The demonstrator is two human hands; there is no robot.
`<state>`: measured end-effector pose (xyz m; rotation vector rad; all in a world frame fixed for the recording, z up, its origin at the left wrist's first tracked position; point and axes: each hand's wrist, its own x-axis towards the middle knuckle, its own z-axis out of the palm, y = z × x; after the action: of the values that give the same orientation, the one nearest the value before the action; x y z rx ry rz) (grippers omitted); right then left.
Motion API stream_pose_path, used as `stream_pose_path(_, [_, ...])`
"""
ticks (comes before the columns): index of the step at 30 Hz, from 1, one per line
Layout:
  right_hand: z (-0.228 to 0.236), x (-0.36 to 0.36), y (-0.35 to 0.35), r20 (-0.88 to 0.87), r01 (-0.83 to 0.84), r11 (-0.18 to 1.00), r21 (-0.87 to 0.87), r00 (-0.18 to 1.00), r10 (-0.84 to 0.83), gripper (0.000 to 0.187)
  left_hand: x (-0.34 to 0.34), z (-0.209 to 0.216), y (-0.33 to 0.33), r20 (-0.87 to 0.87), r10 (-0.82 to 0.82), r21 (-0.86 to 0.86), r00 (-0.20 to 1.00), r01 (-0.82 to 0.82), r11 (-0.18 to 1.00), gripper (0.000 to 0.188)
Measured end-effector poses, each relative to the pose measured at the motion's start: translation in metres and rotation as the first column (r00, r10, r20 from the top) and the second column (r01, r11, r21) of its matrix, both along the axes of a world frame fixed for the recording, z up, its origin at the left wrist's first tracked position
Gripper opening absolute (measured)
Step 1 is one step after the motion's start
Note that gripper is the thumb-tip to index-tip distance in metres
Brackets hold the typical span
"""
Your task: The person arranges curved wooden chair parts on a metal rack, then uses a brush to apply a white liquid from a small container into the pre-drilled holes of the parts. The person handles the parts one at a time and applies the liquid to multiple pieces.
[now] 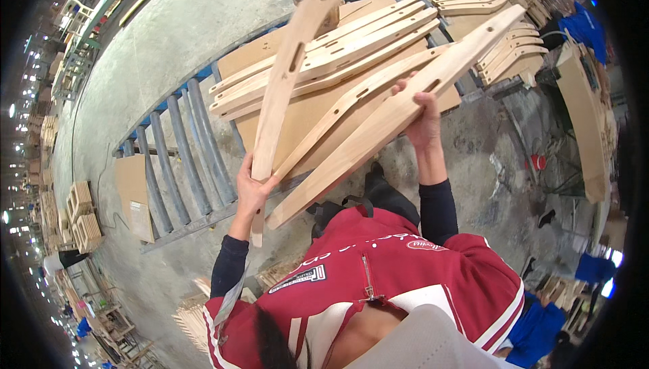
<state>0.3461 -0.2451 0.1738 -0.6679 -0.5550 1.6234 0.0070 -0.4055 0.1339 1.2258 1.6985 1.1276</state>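
My left hand (251,192) is closed around the near end of a pale, curved wooden furniture leg (278,98). That leg slants upward and away, with a slot and a round hole showing in its face. Further right, my right hand (424,124) grips a second wooden furniture leg (368,142) near its slotted part. Its near end points down toward my left wrist. Beyond both hands, several similar legs (365,48) lie side by side on a brown board (253,125). A single slotted leg (345,102) rests nearer to me, partly hidden by the one in my right hand.
The board lies on a roller conveyor (196,146) with grey rollers. More curved wooden parts (473,0) lie at the far right. A brown sheet (134,190) leans at the conveyor's left end. People in blue (587,34) are at the right edge.
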Motion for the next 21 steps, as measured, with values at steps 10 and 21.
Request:
stream_pose_path(10, [0.079,0.135,0.158,0.087,-0.146,0.898,0.415,0.989,0.121,0.061,0.11,0.059,0.117,0.249,0.28,0.285,0.927,-0.346,0.894,0.05])
stream_pose_path(21, [0.128,0.166,0.212,0.582,-0.301,0.888,0.349,0.812,0.047,0.057,0.115,0.185,0.219,0.429,0.13,0.601,0.894,-0.39,0.698,0.061])
